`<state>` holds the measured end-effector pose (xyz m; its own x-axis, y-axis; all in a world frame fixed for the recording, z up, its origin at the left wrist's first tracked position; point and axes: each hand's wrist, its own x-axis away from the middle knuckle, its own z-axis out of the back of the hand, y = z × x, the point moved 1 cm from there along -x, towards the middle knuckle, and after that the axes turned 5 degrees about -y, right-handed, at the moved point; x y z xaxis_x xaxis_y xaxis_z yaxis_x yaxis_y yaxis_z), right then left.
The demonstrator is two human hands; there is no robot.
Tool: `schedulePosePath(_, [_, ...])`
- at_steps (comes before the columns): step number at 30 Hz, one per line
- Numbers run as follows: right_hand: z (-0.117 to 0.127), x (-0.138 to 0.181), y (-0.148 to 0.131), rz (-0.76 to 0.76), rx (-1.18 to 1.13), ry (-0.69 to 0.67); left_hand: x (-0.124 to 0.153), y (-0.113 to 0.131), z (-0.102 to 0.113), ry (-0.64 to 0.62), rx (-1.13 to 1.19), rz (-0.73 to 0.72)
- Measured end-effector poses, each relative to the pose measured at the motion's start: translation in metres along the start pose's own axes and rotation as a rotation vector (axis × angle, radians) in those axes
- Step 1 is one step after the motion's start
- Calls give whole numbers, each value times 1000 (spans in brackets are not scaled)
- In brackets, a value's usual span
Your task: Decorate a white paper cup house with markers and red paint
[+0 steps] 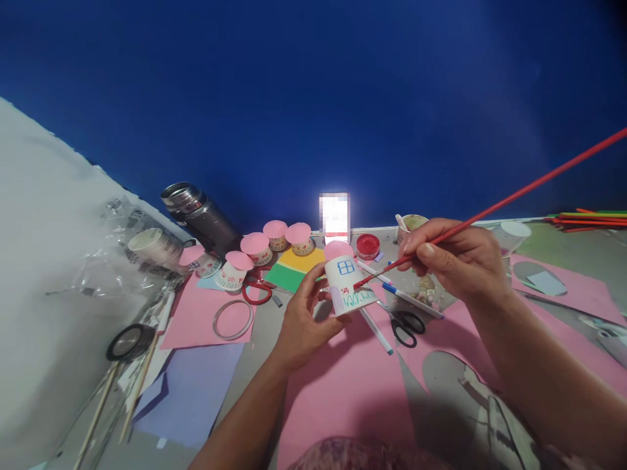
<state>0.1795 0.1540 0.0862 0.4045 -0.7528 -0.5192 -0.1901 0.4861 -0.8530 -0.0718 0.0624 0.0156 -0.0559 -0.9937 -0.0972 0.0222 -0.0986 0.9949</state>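
My left hand [308, 320] is closed around a white paper cup [337, 274], which it holds tilted over the pink paper. The cup bears a drawn blue window, green grass strokes and small red marks, with a pink disc on top. Between the fingers of my right hand [455, 261] is a red-handled paintbrush [519, 192]. Its red-coated tip touches or nearly touches the cup's side by the red marks; I cannot tell which. Just behind the cup sits an open pot of red paint [368, 247].
Several decorated cups [255, 248] with pink tops stand at left, near a dark flask [200, 215]. Black scissors [407, 326], markers [411, 301] and pink sheets [343, 391] lie in front. A roll of black tape [128, 341] is at far left. A bright screen [335, 215] leans against the blue wall.
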Motion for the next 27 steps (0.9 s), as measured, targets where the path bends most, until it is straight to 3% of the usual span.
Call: schedulePosePath(27, [1,1,1,-3,20,55,0,0,-1,-10,6,1])
